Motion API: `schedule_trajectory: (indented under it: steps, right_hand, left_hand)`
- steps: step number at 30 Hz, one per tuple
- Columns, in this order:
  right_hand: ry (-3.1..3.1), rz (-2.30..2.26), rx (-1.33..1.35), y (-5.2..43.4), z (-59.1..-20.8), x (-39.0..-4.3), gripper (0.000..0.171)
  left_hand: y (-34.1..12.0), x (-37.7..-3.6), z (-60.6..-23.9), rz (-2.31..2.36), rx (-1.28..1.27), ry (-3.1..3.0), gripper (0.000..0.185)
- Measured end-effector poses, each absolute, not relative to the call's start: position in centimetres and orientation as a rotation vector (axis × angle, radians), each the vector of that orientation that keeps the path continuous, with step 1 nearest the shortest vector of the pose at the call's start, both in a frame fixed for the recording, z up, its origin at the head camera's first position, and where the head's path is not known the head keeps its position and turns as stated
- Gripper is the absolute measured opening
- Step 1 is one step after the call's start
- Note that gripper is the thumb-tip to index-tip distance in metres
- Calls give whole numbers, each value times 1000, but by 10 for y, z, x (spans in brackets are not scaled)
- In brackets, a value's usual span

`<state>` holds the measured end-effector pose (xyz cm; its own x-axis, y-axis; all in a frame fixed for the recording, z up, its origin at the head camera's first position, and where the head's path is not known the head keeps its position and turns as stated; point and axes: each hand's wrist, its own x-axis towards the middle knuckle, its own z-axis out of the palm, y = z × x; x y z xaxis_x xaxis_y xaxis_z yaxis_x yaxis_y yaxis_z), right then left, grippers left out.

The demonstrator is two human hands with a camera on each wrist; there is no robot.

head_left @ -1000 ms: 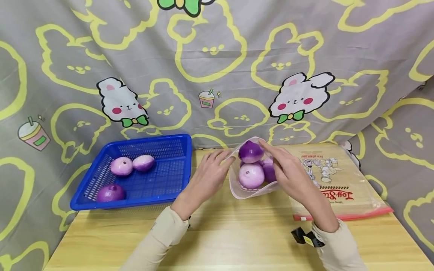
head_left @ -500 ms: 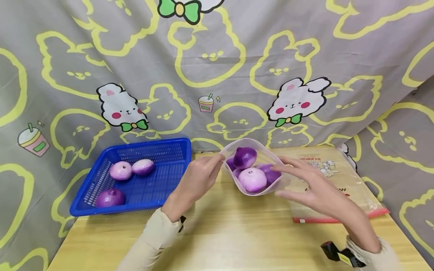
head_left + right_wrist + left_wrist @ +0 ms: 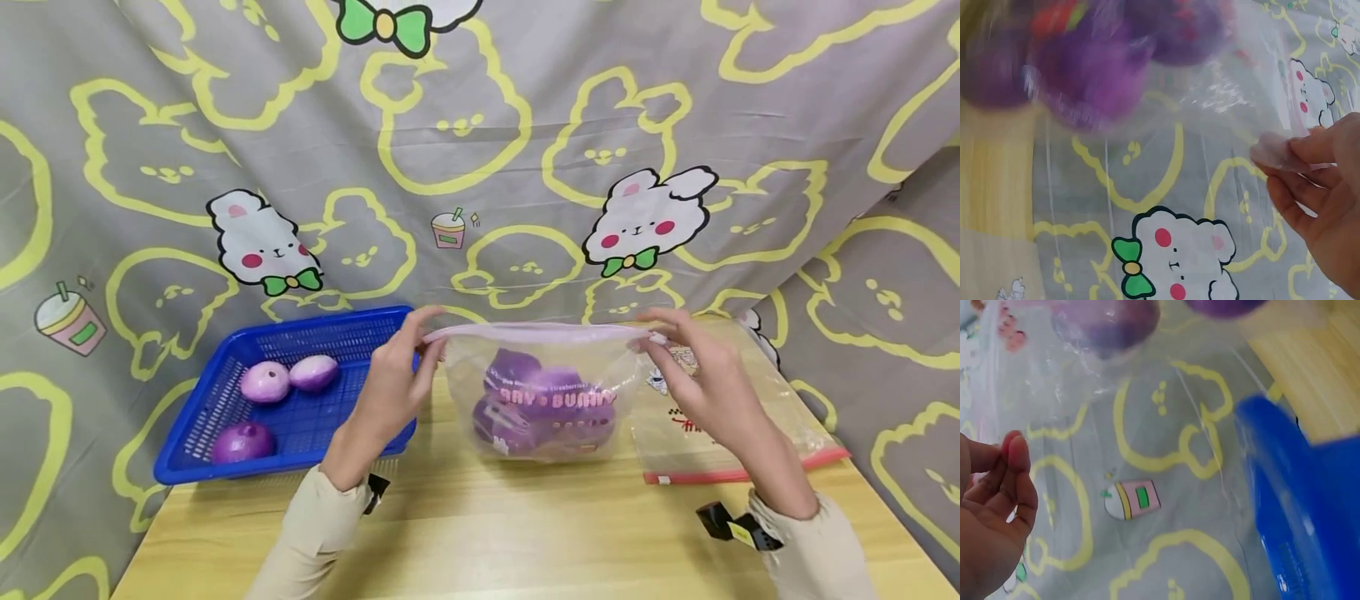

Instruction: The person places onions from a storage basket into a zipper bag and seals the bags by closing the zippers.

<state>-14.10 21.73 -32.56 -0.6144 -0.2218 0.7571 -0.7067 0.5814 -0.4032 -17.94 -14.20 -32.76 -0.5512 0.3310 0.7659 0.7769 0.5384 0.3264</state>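
Zip bag (image 3: 543, 392) of purple onions (image 3: 525, 396): left hand (image 3: 390, 387) and right hand (image 3: 708, 383) each pinch a top corner, pulling the mouth taut and flat. Blue basket (image 3: 247, 454) sits left of the bag, holding three loose onions (image 3: 264, 382).

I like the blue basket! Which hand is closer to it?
Left. The left hand pinches the bag's corner right beside the blue basket; the right hand pinches the far corner, across the bag.

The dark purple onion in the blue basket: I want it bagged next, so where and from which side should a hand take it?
Probably from above, fingers curled round the sides of the dark purple onion. It lies alone in the near left corner of the blue basket, close to two walls, while its top is open. The left hand is nearer.
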Motion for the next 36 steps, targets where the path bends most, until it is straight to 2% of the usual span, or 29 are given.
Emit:
schedule_trajectory:
  steps: [5,10,15,19,24,30,36]
  right_hand:
    - [-2092,1152,689,212,-321,-149,47]
    - [-1998,1373,640,200,-318,-151,30]
    - [-1995,1303,619,182,-319,-157,16]
    - [-2013,1206,681,166,-315,-150,16]
    - [-2035,1126,884,143,-304,-136,19]
    - [-2108,1038,1019,127,-300,-124,16]
    - [-2197,1011,1011,127,-301,-117,15]
  left_hand:
    - [-156,-180,-324,-959,-855,-2160,33]
    - [-158,-182,-324,-930,-781,-2243,30]
    - [-147,-166,-321,-783,-692,-2217,33]
    - [-118,-137,-307,-712,-785,-2126,32]
    - [-80,-114,-291,-739,-964,-2057,28]
    - [-67,-112,-290,-746,-984,-2074,13]
    - [-69,-113,-297,-774,-994,-2075,9]
